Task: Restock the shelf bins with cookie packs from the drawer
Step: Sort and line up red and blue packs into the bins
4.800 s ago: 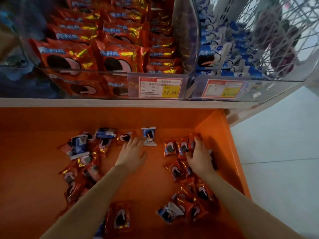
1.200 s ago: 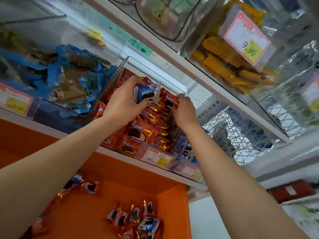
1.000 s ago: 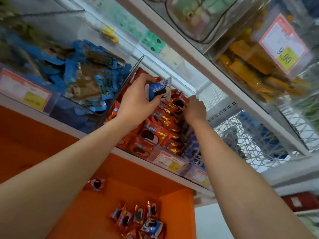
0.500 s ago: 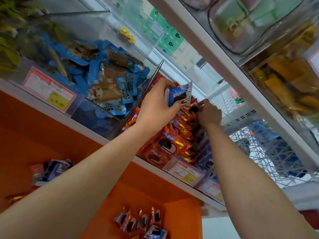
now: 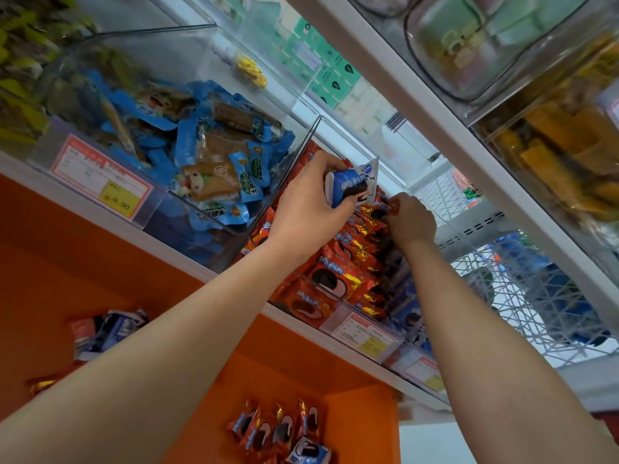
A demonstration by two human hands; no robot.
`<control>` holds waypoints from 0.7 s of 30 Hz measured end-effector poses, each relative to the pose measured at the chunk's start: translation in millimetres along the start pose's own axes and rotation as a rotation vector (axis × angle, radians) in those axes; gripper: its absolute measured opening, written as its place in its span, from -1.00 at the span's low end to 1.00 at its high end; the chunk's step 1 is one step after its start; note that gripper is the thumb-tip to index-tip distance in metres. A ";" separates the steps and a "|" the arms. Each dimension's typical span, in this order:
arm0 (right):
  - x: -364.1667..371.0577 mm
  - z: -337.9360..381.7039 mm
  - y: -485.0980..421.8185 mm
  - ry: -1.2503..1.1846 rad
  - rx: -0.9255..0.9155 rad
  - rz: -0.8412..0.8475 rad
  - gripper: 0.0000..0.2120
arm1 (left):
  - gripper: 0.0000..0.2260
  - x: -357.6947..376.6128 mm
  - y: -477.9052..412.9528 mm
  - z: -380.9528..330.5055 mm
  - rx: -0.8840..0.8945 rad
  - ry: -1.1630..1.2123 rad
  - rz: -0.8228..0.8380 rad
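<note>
Head view showed the left hand (image 5: 306, 209) closed around a blue cookie pack (image 5: 351, 188), light and crinkly, above the red-pack bin (image 5: 338, 306); at its 3 o'clock, the right hand (image 5: 410, 222) pinched a red pack (image 5: 380, 211).

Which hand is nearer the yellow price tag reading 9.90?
Left. The left hand, holding a blue cookie pack over the red-pack bin, is closer to the price tag. The right hand sits farther right, beyond it.

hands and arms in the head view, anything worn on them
Both are bare: the left hand and right hand wear no gloves, and no rings show. Both forearms are uncovered down to the picture's edge, with no sleeve, watch or bracelet in view.
</note>
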State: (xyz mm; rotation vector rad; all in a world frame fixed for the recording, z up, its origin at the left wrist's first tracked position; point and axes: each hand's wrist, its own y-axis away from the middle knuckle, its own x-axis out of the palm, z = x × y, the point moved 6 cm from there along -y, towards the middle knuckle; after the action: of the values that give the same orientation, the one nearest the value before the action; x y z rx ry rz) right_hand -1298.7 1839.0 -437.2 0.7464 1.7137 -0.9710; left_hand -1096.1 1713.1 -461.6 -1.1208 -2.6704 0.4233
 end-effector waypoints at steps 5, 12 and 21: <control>-12.4 0.1 12.2 -0.086 0.037 -0.016 -0.64 | -0.72 1.0 0.7 -2.0 0.019 -0.023 0.026; -39.5 15.7 66.1 -0.325 -0.040 -0.105 -0.66 | -0.71 1.9 3.1 -6.4 0.034 -0.079 0.060; -70.0 21.5 145.2 -0.723 -0.155 -0.071 -0.43 | -0.69 8.2 13.4 -24.9 0.111 -0.311 0.165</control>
State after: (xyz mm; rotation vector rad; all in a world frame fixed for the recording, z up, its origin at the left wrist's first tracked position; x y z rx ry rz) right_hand -1145.7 1888.6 -413.1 0.1838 1.1604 -0.9849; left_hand -1085.3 1732.5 -442.1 -1.3427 -2.7762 0.8283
